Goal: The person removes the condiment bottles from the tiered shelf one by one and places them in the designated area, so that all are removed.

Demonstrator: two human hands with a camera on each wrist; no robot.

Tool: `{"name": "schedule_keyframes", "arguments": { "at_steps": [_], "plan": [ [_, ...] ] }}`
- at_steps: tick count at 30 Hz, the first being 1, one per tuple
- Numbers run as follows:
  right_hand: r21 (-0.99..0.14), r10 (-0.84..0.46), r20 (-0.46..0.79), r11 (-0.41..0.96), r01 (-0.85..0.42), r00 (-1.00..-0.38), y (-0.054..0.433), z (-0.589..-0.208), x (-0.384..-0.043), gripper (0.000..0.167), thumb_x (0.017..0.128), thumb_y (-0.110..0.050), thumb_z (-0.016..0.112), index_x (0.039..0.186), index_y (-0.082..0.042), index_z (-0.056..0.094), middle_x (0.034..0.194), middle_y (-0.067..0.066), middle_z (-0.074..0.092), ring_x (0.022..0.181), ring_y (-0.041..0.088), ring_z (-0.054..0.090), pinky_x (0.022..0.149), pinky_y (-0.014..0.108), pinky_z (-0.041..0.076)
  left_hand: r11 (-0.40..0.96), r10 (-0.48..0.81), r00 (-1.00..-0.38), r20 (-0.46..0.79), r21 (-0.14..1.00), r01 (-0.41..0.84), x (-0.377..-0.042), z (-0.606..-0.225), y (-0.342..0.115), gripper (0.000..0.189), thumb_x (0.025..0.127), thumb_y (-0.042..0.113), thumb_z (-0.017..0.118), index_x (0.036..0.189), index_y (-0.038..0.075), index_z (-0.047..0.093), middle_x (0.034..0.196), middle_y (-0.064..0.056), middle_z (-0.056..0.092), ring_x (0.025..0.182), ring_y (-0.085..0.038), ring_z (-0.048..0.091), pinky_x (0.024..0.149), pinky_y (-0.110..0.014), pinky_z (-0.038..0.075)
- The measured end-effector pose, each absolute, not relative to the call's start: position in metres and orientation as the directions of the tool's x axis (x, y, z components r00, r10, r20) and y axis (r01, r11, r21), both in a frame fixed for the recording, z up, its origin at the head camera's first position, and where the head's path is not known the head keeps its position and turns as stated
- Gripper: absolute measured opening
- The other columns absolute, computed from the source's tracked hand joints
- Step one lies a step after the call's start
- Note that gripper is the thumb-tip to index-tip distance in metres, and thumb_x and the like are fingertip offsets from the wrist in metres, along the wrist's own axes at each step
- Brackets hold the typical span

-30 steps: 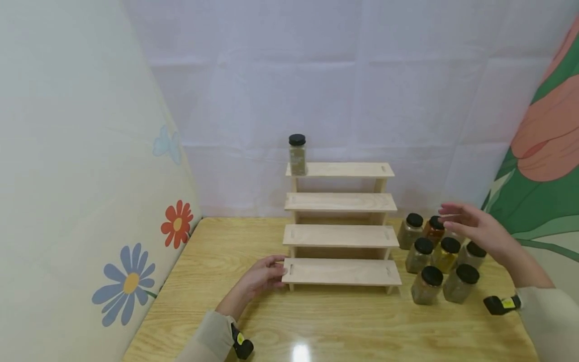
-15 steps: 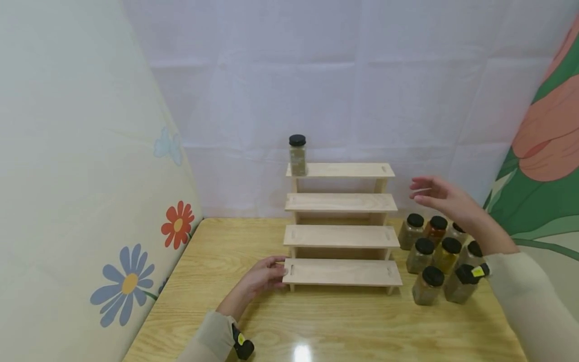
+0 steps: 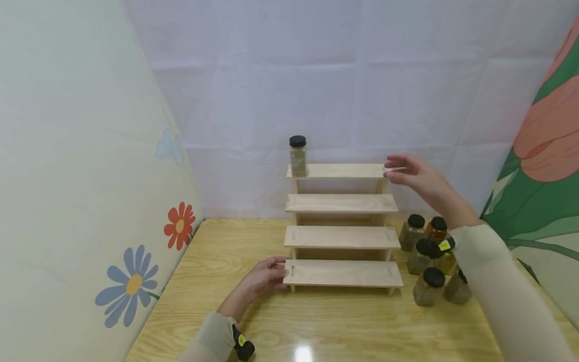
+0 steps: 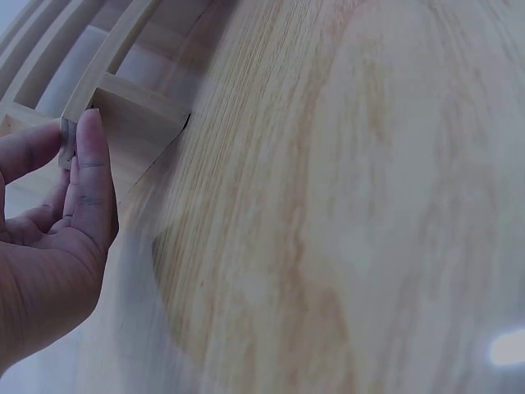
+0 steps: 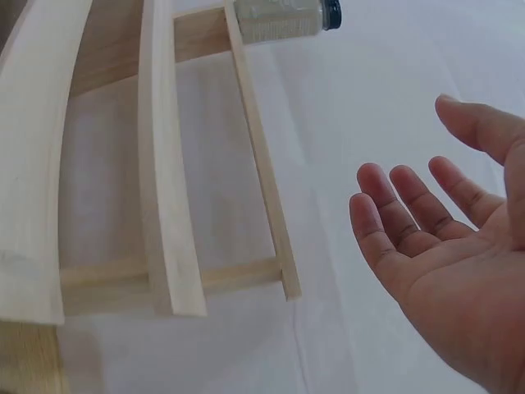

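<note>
A four-step wooden display rack (image 3: 342, 274) stands on the table, its tiers rising toward the back. My left hand (image 3: 260, 275) grips the left end of the lowest board; in the left wrist view, thumb and fingers (image 4: 96, 172) pinch the board's edge. One spice jar (image 3: 298, 160) with a black lid and greenish-tan contents stands upright at the left end of the top tier. My right hand (image 3: 416, 173) hovers by the top tier's right end, fingers apart and loosely bent. Nothing lies between those fingers (image 5: 373, 222) in the right wrist view.
Several black-lidded spice jars (image 3: 427, 287) cluster on the table (image 3: 344, 322) right of the rack, partly hidden by my right sleeve (image 3: 493, 271). A white cloth backdrop (image 3: 253, 100) hangs close behind the rack. Flower-printed panels (image 3: 90, 176) flank both sides.
My right hand has moved left and up from over the jars to the top tier's right end. The left hand stays on the lowest board, and the rack and its jar have not moved.
</note>
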State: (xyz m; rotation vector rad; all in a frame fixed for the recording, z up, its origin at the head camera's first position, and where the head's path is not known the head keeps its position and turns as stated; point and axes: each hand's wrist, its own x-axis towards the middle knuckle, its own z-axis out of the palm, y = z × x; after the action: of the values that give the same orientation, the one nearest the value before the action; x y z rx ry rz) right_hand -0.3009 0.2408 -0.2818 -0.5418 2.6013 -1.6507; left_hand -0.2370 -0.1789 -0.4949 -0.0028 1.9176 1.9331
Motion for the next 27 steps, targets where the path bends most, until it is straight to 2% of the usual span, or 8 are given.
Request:
{"name": "schedule_keyframes", "arguments": {
  "at_steps": [2, 5, 8, 11, 18, 27],
  "plan": [
    [-0.889, -0.305, 0.183, 0.355, -0.29, -0.935, 0.234, -0.279, -0.305, 0.064, 0.1, -0.029, 0.066, 0.153, -0.009, 0.038, 0.15, 0.016, 0.045, 0.132, 0.03, 0.049, 0.118, 0.055, 0.03, 0.032, 0.288, -0.914, -0.285, 0.957, -0.288, -0.237, -0.495, -0.179, 0.052, 0.097, 0.002, 0.061, 0.145, -0.009, 0.042, 0.106, -0.01, 0.06, 0.085, -0.016, 0.066, 0.07, -0.027, 0.059],
    [-0.903, -0.315, 0.209, 0.3, -0.307, -0.926, 0.225, -0.276, -0.312, 0.06, 0.101, -0.023, 0.065, 0.152, -0.007, 0.039, 0.148, 0.015, 0.047, 0.128, 0.026, 0.053, 0.115, 0.046, 0.038, 0.034, 0.288, -0.915, -0.283, 0.958, -0.286, -0.237, -0.494, -0.18, 0.052, 0.097, 0.002, 0.06, 0.145, -0.009, 0.042, 0.107, -0.01, 0.06, 0.086, -0.016, 0.066, 0.07, -0.027, 0.059],
    [-0.92, -0.312, 0.232, 0.236, -0.312, -0.921, 0.214, -0.275, -0.32, 0.057, 0.1, -0.017, 0.065, 0.15, -0.004, 0.041, 0.145, 0.016, 0.048, 0.12, 0.019, 0.059, 0.105, 0.031, 0.048, 0.043, 0.284, -0.916, -0.285, 0.958, -0.284, -0.237, -0.493, -0.181, 0.053, 0.097, 0.003, 0.061, 0.146, -0.008, 0.042, 0.108, -0.01, 0.06, 0.087, -0.016, 0.066, 0.071, -0.027, 0.059],
    [-0.932, -0.306, 0.246, 0.185, -0.311, -0.92, 0.204, -0.272, -0.328, 0.058, 0.099, -0.014, 0.066, 0.149, 0.001, 0.041, 0.146, 0.022, 0.046, 0.117, 0.018, 0.06, 0.098, 0.025, 0.052, 0.052, 0.288, -0.914, -0.285, 0.958, -0.282, -0.237, -0.493, -0.182, 0.053, 0.098, 0.004, 0.061, 0.146, -0.008, 0.042, 0.109, -0.01, 0.06, 0.088, -0.016, 0.066, 0.072, -0.028, 0.059],
    [-0.939, -0.335, 0.231, 0.171, -0.299, -0.914, 0.178, -0.262, -0.341, 0.062, 0.099, -0.014, 0.066, 0.151, 0.003, 0.037, 0.15, 0.025, 0.042, 0.129, 0.031, 0.052, 0.108, 0.038, 0.048, 0.054, 0.294, -0.912, -0.285, 0.958, -0.282, -0.236, -0.493, -0.18, 0.053, 0.097, 0.003, 0.061, 0.146, -0.007, 0.042, 0.107, -0.01, 0.06, 0.088, -0.016, 0.066, 0.072, -0.029, 0.059],
    [-0.947, -0.34, 0.239, 0.123, -0.295, -0.909, 0.153, -0.253, -0.353, 0.059, 0.099, -0.009, 0.064, 0.15, 0.005, 0.037, 0.15, 0.027, 0.043, 0.129, 0.034, 0.052, 0.11, 0.044, 0.045, 0.067, 0.283, -0.913, -0.293, 0.956, -0.286, -0.236, -0.493, -0.181, 0.053, 0.097, 0.004, 0.062, 0.145, -0.006, 0.044, 0.108, -0.011, 0.06, 0.088, -0.018, 0.066, 0.073, -0.029, 0.059]
  ]
}}
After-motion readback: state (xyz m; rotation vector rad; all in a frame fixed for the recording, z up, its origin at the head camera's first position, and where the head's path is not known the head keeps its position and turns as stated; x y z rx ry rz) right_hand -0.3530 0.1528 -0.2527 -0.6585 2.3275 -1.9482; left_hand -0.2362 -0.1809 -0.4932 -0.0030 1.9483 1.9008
